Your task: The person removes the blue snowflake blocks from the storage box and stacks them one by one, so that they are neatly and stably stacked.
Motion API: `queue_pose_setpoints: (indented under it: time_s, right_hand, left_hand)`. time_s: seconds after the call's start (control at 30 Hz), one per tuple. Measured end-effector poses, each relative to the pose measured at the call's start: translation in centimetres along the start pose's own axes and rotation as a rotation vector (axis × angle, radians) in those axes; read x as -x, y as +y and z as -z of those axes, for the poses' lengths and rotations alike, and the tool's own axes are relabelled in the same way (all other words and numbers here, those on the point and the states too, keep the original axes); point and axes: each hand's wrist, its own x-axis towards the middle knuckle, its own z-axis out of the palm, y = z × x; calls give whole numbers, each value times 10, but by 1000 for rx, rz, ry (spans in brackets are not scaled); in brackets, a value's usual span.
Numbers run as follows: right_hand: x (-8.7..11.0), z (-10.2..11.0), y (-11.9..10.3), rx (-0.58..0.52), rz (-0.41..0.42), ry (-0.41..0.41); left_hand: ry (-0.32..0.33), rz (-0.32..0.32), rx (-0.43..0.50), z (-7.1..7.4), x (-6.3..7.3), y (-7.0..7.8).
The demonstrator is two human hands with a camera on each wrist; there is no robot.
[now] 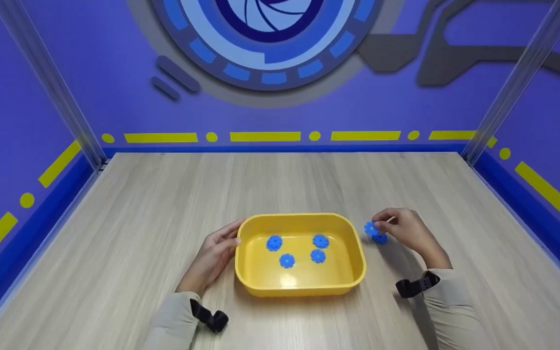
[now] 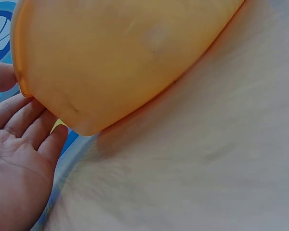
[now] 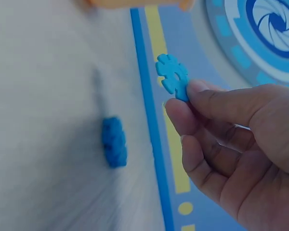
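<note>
In the head view, a yellow plastic tub [image 1: 299, 292] stands in front of me with several blue notched discs [image 1: 287, 260] lying in it. At its left end my left hand [image 1: 213, 256] holds the rim, thumb on top and fingers along the outer wall; the left wrist view shows that palm [image 2: 19, 159] beside the wall. To the right of the tub, my right hand [image 1: 405, 231] pinches a single blue notched disc [image 3: 173, 76] between thumb and index finger, raised off the table. Below it, another blue disc piece [image 3: 114, 142] lies on the table.
A light wood-grain table [image 1: 163, 194] carries the tub. Blue-purple printed walls [image 1: 270, 116] rise at the back and both sides, with clear corner posts [image 1: 513, 82]. Each wrist wears a black camera strap [image 1: 418, 285].
</note>
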Motion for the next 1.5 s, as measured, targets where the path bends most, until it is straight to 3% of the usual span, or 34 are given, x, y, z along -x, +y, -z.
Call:
queue_pose_setpoints:
  time_s: [0.43, 0.8, 1.5]
  right_hand:
    - [3, 2, 24, 17, -79, -19]
    - [4, 0, 29, -15, -183, -48]
    - [5, -3, 30, -64, -196, -49]
  left_hand:
    - [-1, -5, 12, 0, 0, 0]
    - [11, -7, 12, -1, -1, 0]
    - [-13, -19, 18, 0, 0, -1]
